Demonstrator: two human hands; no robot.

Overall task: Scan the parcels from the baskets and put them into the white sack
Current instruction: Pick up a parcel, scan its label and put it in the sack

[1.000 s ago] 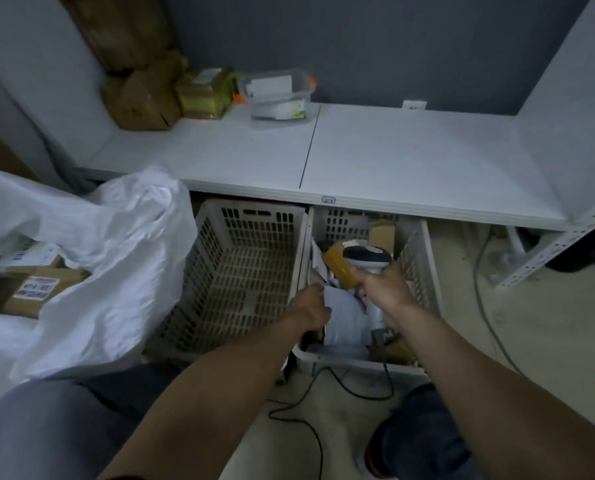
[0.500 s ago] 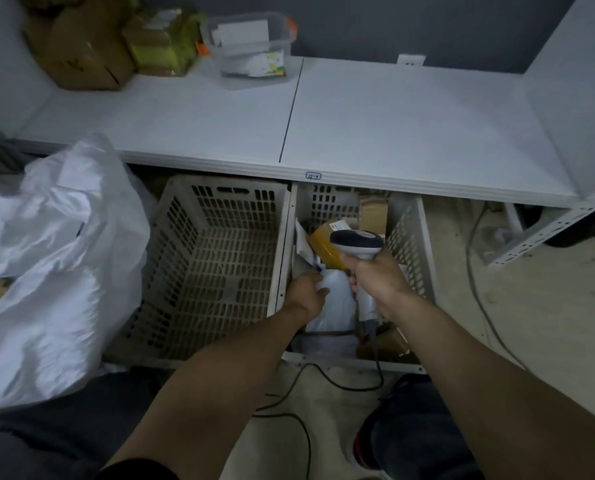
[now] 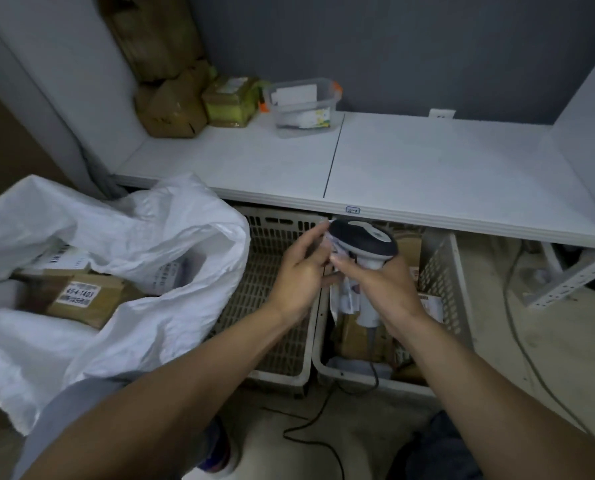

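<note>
My right hand grips the white handle of a barcode scanner with a dark head, raised above the baskets. My left hand holds a small white plastic mailer upright right beside the scanner; most of the mailer is hidden behind both hands. The left basket shows only its bare lattice floor. The right basket holds brown cardboard parcels. The white sack lies open on the left with labelled brown boxes inside.
A white shelf runs above the baskets. At its back left stand brown packages, a green-wrapped box and a clear plastic tub. The scanner's black cable trails over the floor. A metal rack frame stands at right.
My left hand has lifted the white mailer out of the right basket. My right hand has raised the scanner beside it. The view has swung left, and the sack's opening shows again.
</note>
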